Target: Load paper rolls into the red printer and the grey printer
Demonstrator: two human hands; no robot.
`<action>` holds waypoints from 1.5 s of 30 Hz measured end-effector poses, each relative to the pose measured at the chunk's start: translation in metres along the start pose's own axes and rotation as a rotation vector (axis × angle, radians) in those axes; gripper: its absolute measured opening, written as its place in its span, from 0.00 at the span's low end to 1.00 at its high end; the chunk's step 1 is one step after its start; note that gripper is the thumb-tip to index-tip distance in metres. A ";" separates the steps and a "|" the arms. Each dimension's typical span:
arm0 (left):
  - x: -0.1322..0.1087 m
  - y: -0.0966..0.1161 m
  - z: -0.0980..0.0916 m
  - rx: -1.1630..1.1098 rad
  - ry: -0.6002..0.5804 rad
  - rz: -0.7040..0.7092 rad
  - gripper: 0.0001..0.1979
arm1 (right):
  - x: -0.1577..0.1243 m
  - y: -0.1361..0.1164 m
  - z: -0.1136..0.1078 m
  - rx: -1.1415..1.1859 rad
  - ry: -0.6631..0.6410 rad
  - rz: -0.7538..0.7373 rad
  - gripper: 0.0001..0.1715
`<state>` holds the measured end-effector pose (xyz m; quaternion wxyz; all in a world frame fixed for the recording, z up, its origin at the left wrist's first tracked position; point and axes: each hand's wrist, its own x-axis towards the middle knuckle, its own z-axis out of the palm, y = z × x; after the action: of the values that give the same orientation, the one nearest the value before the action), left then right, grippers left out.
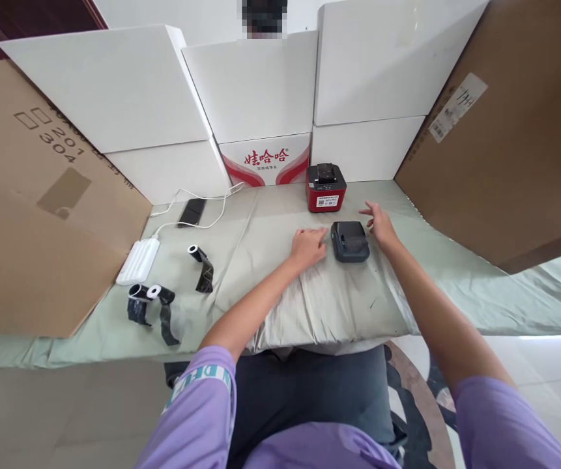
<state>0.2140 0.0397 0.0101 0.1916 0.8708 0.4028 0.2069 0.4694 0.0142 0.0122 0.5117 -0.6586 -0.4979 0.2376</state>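
A small dark box-shaped device, like a portable printer (351,251), lies between my two hands on the cloth. On its left, my left hand (308,249) rests with the index finger stretched out toward it and the other fingers loosely bent; nothing shows in it. To the right, my right hand (378,225) is raised with its fingers spread apart, holding nothing. Just behind the dark device stands a red and black desktop printer (326,189) with a black strip on top. Whether any fingertip touches the dark device, I cannot tell.
Several dark rolls with loose ends, one a roll (202,256), lie left on the green cloth (260,221). A white power strip (138,262), its cable and a black phone-like slab (192,212) are farther left. White boxes (255,91) and cardboard sheets (509,143) wall the table; behind is a person's head.
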 end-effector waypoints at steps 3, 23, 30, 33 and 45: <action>0.047 -0.025 -0.020 -0.303 0.125 -0.235 0.29 | 0.035 -0.016 -0.005 0.025 0.033 0.119 0.32; 0.001 -0.044 -0.096 -1.053 0.445 -0.377 0.18 | -0.030 -0.125 0.081 -0.411 -0.295 -0.420 0.34; -0.125 -0.055 -0.108 -0.886 0.614 -0.442 0.17 | -0.135 -0.134 0.144 -0.280 -0.277 -0.358 0.37; -0.147 -0.065 -0.102 -0.867 0.614 -0.519 0.16 | -0.155 -0.124 0.159 -0.289 -0.284 -0.317 0.39; -0.133 -0.070 -0.099 -1.161 0.745 -0.636 0.08 | -0.133 -0.118 0.172 0.172 -0.134 -0.129 0.30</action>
<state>0.0407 -0.0055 0.0310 0.5209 0.3446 0.4991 0.6007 0.2274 -0.0322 0.0307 0.5461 -0.5616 -0.5500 0.2896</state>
